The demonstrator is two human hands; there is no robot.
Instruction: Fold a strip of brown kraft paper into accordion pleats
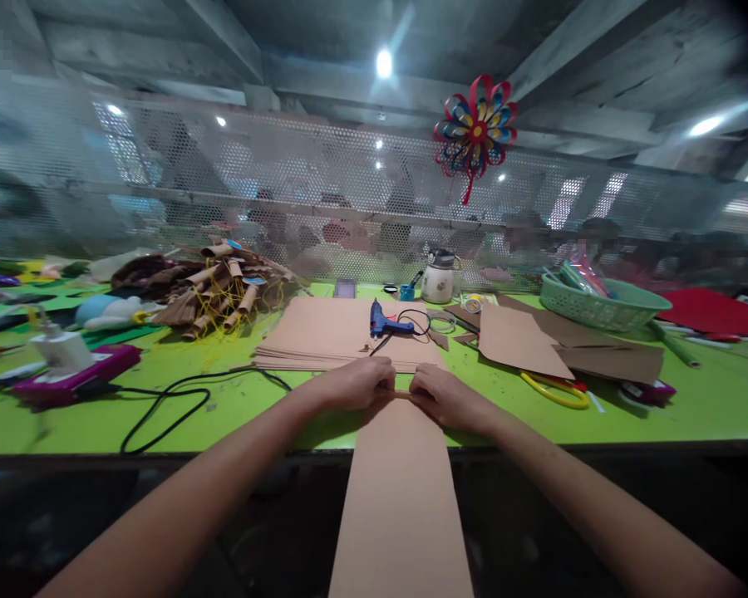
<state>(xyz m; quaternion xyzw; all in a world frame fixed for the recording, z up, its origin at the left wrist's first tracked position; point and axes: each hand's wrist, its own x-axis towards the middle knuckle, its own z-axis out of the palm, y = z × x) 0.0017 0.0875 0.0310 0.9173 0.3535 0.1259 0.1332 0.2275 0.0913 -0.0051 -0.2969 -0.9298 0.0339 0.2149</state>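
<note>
A long strip of brown kraft paper (405, 498) runs from the table edge down toward me. Its far end is folded or rolled into a narrow edge. My left hand (367, 380) is closed on the left side of that edge, and my right hand (442, 393) grips the right side, a small gap between them. Just beyond my hands lies a stack of brown paper sheets (312, 328). On the stack rests a blue glue gun (390, 321) with a black cord. Most of my fingertips are hidden behind my knuckles.
Bundled brown paper rolls with yellow string (224, 291) sit at back left. A purple power strip (78, 374) trails a black cable (205, 399). A white jar (438, 278) stands behind the stack. Right are loose paper sheets (520, 339), a green basket (604, 303) and a yellow ring (554, 392).
</note>
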